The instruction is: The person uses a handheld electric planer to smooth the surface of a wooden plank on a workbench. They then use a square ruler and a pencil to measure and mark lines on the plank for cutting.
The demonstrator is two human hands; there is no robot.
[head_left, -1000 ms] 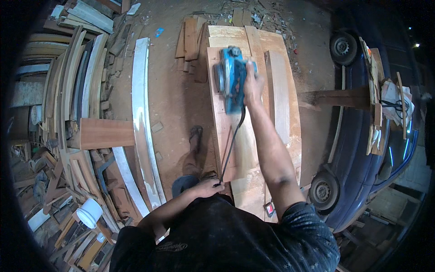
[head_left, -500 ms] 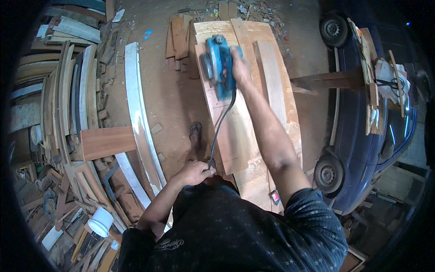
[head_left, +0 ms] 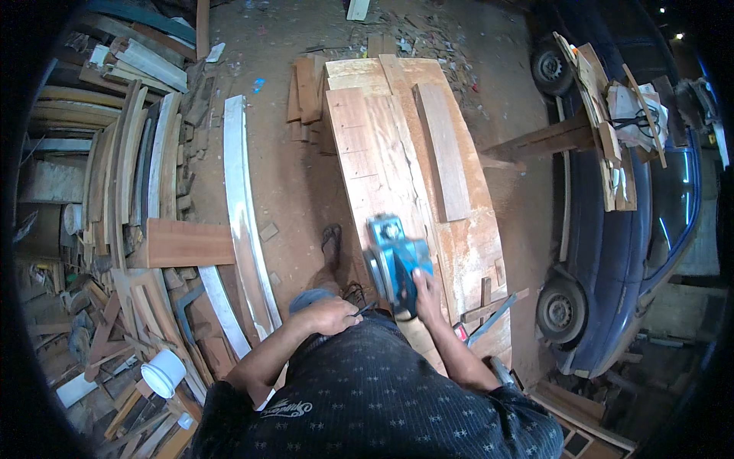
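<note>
My right hand (head_left: 426,294) is wrapped round the rear handle of a blue electric planer (head_left: 397,252). The planer rests over the near end of a long pale wooden board (head_left: 376,164), close to my body. Pencil-like lines cross the board's left part. At my waist, my left hand (head_left: 333,314) is closed round the dark power cord (head_left: 366,308), a short piece of which shows beyond the fingers. The board lies on a broad worn worktop (head_left: 489,249). A narrower plank (head_left: 443,153) lies to the board's right.
Left of the worktop, a long white-faced plank (head_left: 238,183) stretches along the floor. Stacked timber (head_left: 157,153) and a white bucket (head_left: 163,373) are farther left. A dark blue vehicle (head_left: 612,275) stands on the right, behind a wooden beam (head_left: 543,140). Small offcuts (head_left: 485,302) lie near the worktop's right edge.
My right hand has drawn the planer back along the board from its far end to its near end, toward my body. My left hand stays at my waist with the cord.
</note>
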